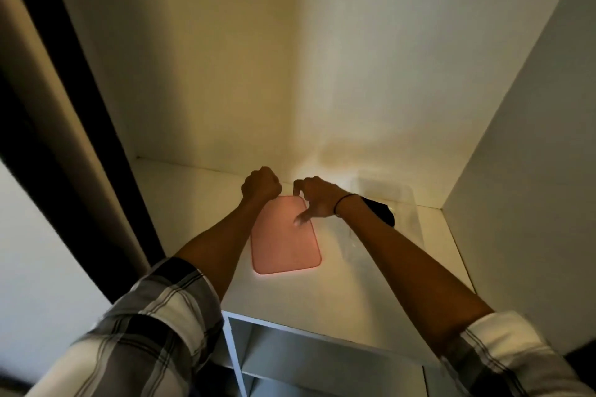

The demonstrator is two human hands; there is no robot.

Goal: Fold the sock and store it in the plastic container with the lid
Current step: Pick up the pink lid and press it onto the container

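Pink and flat, the rounded rectangular plastic lid (285, 238) lies on the white shelf (371, 284), with its long axis running away from the person, slightly tilted. The left hand (261, 185) is clenched at the lid's far left corner; whether it grips the rim I cannot tell. The right hand (317, 198) has curled fingers above the far right corner and its thumb points down onto the lid surface; it holds nothing that I can see. The clear plastic container (387, 203) stands just to the right of the lid, beyond the right wrist. A dark sock (383, 211) seems to lie inside it, partly hidden by the forearm. I judge the right hand is nearer to the container, so the lid must travel rightward.
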